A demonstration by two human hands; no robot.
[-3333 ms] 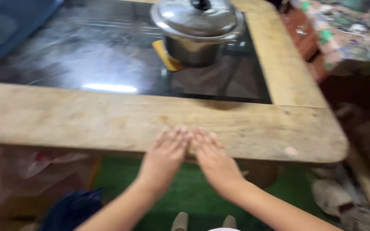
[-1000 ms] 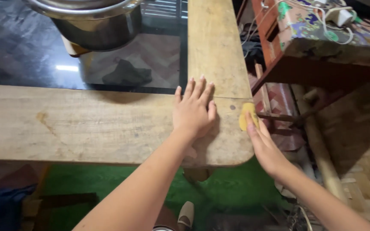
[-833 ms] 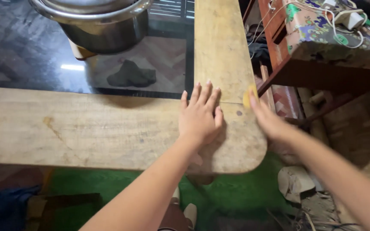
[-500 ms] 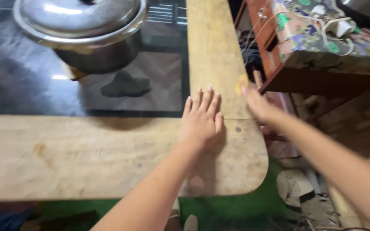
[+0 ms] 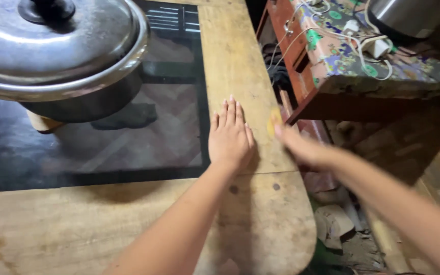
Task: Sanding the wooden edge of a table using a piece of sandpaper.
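My left hand (image 5: 230, 136) lies flat, palm down and fingers together, on the wooden frame (image 5: 240, 61) of a glass-topped table, right beside the dark glass panel (image 5: 143, 132). My right hand (image 5: 301, 147) is blurred at the table's right edge, fingers pressed on a small yellow pad (image 5: 273, 122) against the wood. A large steel pot with a lid (image 5: 57, 56) stands on the glass at the upper left.
A low red-brown side table (image 5: 342, 66) with a patterned cover, white cables and a steel vessel (image 5: 408, 15) stands to the right. Below the table edge lie wood scraps and rubble (image 5: 337, 224) on the floor.
Both hands have slid away from me along the right rail of the table frame. The right hand has carried the yellow pad along the edge. The view has moved closer to the pot.
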